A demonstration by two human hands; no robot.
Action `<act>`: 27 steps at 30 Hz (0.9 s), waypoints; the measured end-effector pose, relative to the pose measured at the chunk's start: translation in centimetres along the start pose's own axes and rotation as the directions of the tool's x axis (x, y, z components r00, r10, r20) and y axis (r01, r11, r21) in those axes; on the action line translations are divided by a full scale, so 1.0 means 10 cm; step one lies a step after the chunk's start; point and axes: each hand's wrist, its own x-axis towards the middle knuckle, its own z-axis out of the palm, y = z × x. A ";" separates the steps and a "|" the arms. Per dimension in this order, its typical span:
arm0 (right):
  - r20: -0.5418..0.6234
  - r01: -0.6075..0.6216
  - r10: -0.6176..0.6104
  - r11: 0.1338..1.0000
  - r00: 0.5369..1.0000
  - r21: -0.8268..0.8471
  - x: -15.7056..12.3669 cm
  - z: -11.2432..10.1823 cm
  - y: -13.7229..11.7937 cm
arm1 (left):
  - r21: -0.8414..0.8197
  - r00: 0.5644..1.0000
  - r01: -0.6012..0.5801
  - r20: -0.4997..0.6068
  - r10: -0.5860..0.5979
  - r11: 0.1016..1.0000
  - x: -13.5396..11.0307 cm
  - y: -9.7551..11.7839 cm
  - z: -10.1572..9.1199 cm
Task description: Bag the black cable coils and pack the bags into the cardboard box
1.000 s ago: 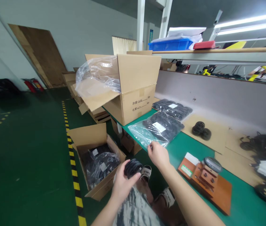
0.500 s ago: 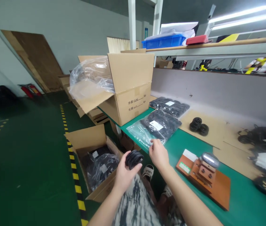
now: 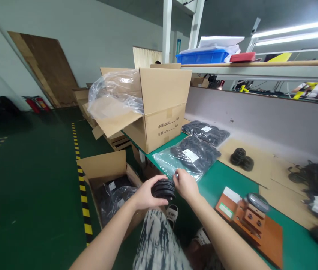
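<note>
A black coiled cable (image 3: 163, 189) is gripped in my left hand (image 3: 144, 195), thumb below and fingers over the top. Close to its right side, my right hand (image 3: 186, 184) is closed, fingertips pinched by the near edge of a clear plastic bag (image 3: 164, 162). Whether those fingers hold the bag's edge I cannot tell. Several black coils with a white label (image 3: 190, 155) fill the bag, which lies flat on the green bench top (image 3: 213, 176). Behind it lies a second bag of black coils (image 3: 216, 135).
An open carton (image 3: 164, 127) stands on the bench's left end; another carton (image 3: 102, 161) with bagged goods sits below. An orange fixture (image 3: 271, 240) is at right. Loose black coils (image 3: 242, 159) rest on cardboard. A blue tray (image 3: 204, 57) occupies the shelf.
My left hand has raised and turned the coil, bringing it nearer my right hand. My right hand has moved slightly left toward the coil. The view has shifted a little.
</note>
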 end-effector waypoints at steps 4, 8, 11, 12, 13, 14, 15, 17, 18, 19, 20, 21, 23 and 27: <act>0.020 0.012 -0.010 0.997 1.000 -0.079 0.12 0.04 -0.07 | -0.291 0.990 0.049 0.140 -0.008 0.955 0.24 -0.11 -0.13; 0.011 -0.003 0.005 0.989 1.000 -0.149 0.17 0.07 -0.15 | -0.423 0.997 0.049 0.071 -0.021 0.905 0.40 -0.26 -0.14; -0.012 -0.027 0.026 0.983 1.000 -0.182 0.07 0.06 -0.16 | -0.427 0.993 0.079 0.111 -0.035 0.901 0.43 -0.35 -0.13; -0.022 -0.038 0.035 0.981 0.999 -0.188 0.02 0.05 -0.15 | -0.426 0.990 0.088 0.135 -0.033 0.900 0.43 -0.38 -0.13; -0.031 -0.050 0.045 0.980 0.998 -0.190 -0.05 0.03 -0.14 | -0.426 0.987 0.093 0.156 -0.028 0.900 0.43 -0.41 -0.14; -0.041 -0.062 0.056 0.980 0.998 -0.190 -0.11 0.02 -0.12 | -0.427 0.985 0.094 0.173 -0.021 0.899 0.44 -0.43 -0.15; -0.051 -0.075 0.067 0.980 0.996 -0.186 -0.18 0.01 -0.10 | -0.428 0.982 0.096 0.188 -0.016 0.899 0.44 -0.45 -0.16; -0.073 -0.101 0.090 0.980 0.993 -0.171 -0.28 0.00 -0.06 | -0.429 0.979 0.095 0.202 -0.008 0.898 0.45 -0.47 -0.18; -0.086 -0.116 0.103 0.980 0.991 -0.159 -0.32 0.00 -0.04 | -0.427 0.979 0.095 0.206 -0.006 0.899 0.46 -0.47 -0.19; -0.101 -0.130 0.116 0.981 0.988 -0.144 -0.34 0.01 -0.03 | -0.422 0.978 0.094 0.209 -0.004 0.902 0.46 -0.48 -0.19; -0.116 -0.141 0.126 0.982 0.985 -0.127 -0.36 0.02 -0.01 | -0.418 0.978 0.090 0.208 -0.001 0.904 0.47 -0.48 -0.19; -0.132 -0.147 0.132 0.983 0.982 -0.106 -0.37 0.02 0.00 | -0.413 0.979 0.084 0.206 0.003 0.907 0.47 -0.48 -0.20; -0.167 -0.140 0.129 0.989 0.978 -0.053 -0.39 0.02 0.03 | -0.403 0.979 0.079 0.202 0.005 0.912 0.48 -0.50 -0.20; -0.270 -0.087 0.103 0.994 0.957 0.071 -0.41 -0.01 0.07 | -0.383 0.982 0.079 0.190 -0.005 0.920 0.50 -0.54 -0.19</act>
